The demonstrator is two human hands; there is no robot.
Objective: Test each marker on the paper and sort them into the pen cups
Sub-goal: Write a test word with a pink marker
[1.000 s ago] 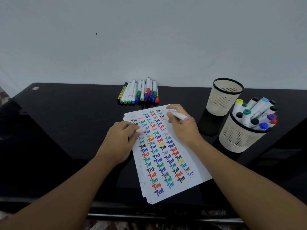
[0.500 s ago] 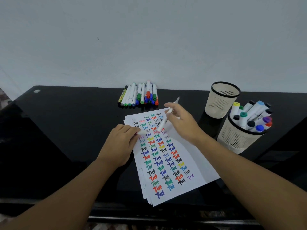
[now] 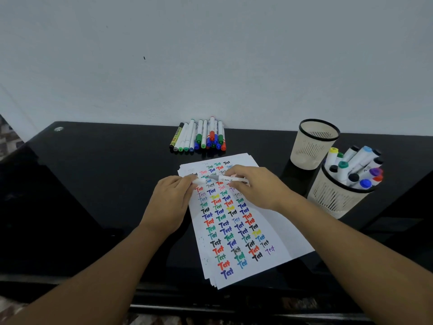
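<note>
Centre frame: right hand (image 3: 256,187) gripping marker (image 3: 228,179) sideways over paper (image 3: 278,221) | left hand (image 3: 174,198) pinching cap (image 3: 198,181), tip facing it, likely recapping | cups (image 3: 314,146) waiting right.
</note>
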